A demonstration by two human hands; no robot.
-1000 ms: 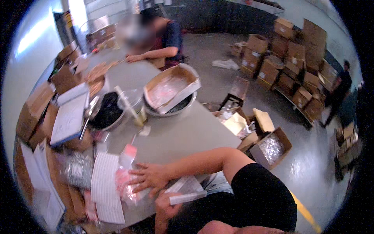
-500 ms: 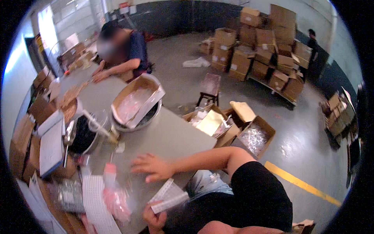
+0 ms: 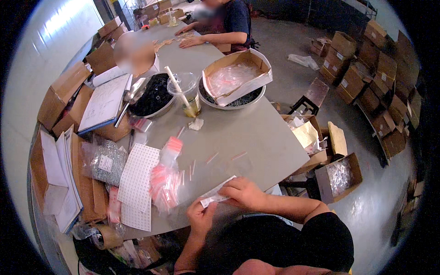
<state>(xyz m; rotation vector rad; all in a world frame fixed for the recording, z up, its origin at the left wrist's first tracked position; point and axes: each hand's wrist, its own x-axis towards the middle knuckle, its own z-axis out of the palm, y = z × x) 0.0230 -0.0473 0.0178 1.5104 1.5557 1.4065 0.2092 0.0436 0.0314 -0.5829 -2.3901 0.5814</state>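
A narrow white sheet of small labels (image 3: 214,196) is held in front of me, over the near edge of the table. My left hand (image 3: 201,217) pinches its lower left end between thumb and fingers. The fingers of my right hand (image 3: 243,193) are closed on its upper right part and cover some of it. Just beyond my hands, several clear zip bags with red strips, such as one bag (image 3: 211,158), lie flat on the grey table (image 3: 256,133). A heap of the same zip bags (image 3: 164,188) is to the left, beside larger dotted label sheets (image 3: 138,178).
Farther back stand a bowl of black parts (image 3: 158,97), a plastic cup (image 3: 188,94) and a cardboard tray (image 3: 238,75) resting on a metal bowl. At left are a clipboard (image 3: 103,103) and a bag of metal parts (image 3: 106,161). A co-worker's hands (image 3: 191,41) work at the far end.
My right hand, spread open above the table before, has come back and closed on the label sheet. My left hand still holds the sheet. The view has turned, shifting the scene to the right.
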